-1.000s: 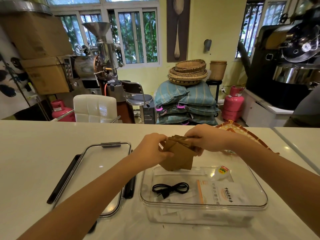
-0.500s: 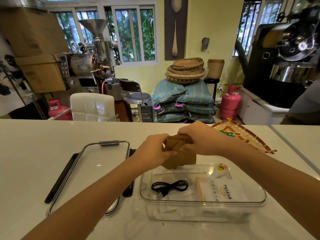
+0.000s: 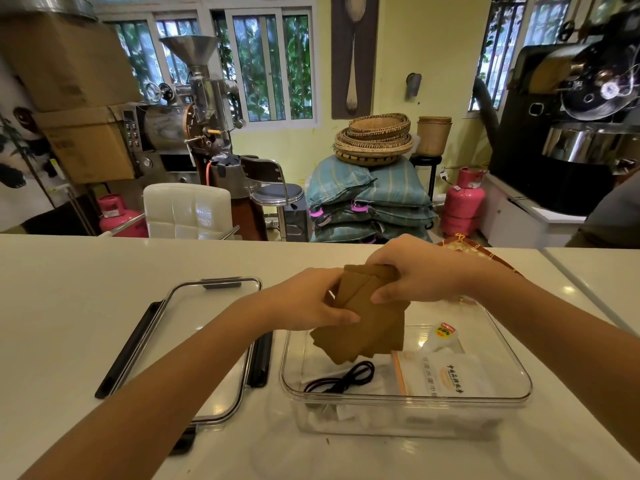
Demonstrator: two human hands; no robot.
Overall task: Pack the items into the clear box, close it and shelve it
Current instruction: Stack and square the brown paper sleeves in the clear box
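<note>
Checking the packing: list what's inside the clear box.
Inside the clear box: a black cable, a white packet, a small pouch and white sheets beneath. The brown papers held above hide part of the back.

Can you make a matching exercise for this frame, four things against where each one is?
Things:
1. brown paper stack
2. black cable
3. lid
4. white packet

Places:
A. flat on the counter, left of the clear box
B. held by the left hand and the right hand above the box
C. coiled inside the box, left part
D. lying inside the box, right part

Pairs: 1-B, 2-C, 3-A, 4-D
</note>
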